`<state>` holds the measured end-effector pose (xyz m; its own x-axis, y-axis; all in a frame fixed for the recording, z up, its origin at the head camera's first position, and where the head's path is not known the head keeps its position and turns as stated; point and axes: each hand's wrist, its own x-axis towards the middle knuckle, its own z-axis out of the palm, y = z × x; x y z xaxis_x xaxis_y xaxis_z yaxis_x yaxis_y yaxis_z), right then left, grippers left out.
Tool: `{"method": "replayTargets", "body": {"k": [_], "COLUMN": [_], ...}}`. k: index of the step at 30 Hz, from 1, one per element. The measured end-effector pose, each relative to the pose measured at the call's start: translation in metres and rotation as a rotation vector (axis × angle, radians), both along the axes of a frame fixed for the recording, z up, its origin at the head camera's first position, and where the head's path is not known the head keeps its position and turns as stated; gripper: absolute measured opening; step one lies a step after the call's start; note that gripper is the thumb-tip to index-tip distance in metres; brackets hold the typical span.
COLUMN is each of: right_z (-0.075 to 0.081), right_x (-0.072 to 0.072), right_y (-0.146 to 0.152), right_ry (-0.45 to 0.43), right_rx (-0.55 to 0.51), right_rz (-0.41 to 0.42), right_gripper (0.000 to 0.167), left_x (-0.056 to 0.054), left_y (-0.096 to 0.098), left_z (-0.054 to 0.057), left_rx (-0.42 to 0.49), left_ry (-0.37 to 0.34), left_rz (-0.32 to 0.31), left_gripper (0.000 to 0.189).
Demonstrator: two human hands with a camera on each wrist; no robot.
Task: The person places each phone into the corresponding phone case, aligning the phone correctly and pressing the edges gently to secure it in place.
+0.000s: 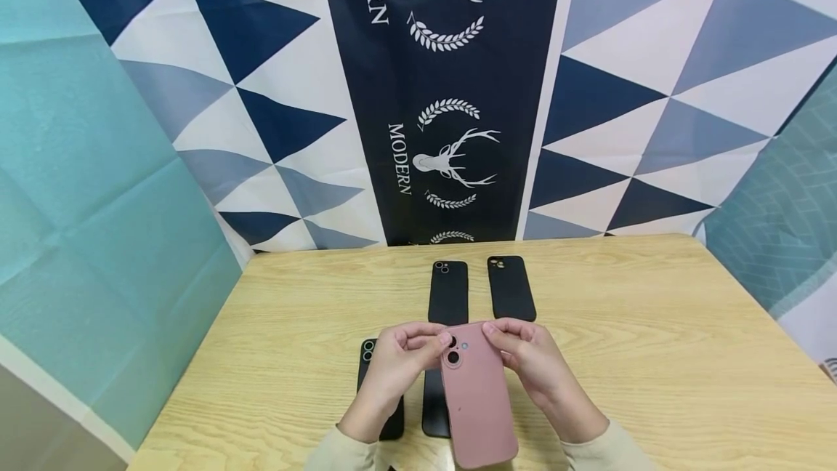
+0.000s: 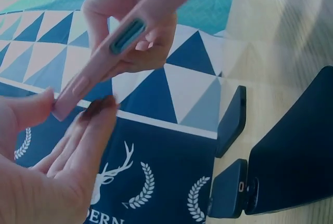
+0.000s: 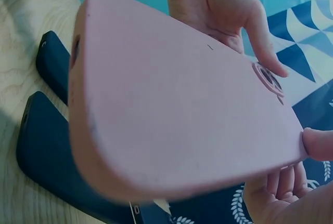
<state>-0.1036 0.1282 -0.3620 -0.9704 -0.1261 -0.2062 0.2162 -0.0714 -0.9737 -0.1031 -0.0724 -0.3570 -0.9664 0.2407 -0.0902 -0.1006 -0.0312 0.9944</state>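
Note:
A pink phone case [image 1: 480, 413] with a phone's camera lenses showing at its top left is held up over the table, back toward the head camera. My left hand [image 1: 407, 362] pinches its top left corner beside the camera, thumb on the back. At the top right corner, my right hand [image 1: 532, 360] grips the case with the thumb on the back and fingers behind. In the left wrist view the pink case [image 2: 156, 8] appears edge-on, with a cutout in its side. The right wrist view shows the broad pink back [image 3: 171, 94], slightly marked.
On the wooden table [image 1: 641, 355] lie several black phones or cases: one [image 1: 448, 289] at the back middle, another [image 1: 511, 288] to its right, one [image 1: 392, 424] under my left forearm, and one [image 1: 434, 409] partly behind the pink case. A patterned cloth [image 1: 458, 93] hangs behind.

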Motion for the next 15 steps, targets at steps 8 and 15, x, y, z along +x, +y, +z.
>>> {"method": "replayTargets", "body": {"k": [8, 15], "right_z": [0.0005, -0.0019], "right_x": [0.0016, -0.0012], "right_y": [-0.0003, 0.0083], "right_ry": [-0.011, -0.022], "right_rx": [0.007, -0.056], "right_rz": [0.030, 0.158], "right_gripper": [0.013, 0.017], "left_x": [-0.0017, -0.0013], "left_y": [-0.0001, 0.0050], "left_z": [0.0024, -0.0044], "left_rx": [-0.007, 0.086], "left_ry": [0.018, -0.050], "left_rz": [0.069, 0.135], "left_gripper": [0.025, 0.027]}}
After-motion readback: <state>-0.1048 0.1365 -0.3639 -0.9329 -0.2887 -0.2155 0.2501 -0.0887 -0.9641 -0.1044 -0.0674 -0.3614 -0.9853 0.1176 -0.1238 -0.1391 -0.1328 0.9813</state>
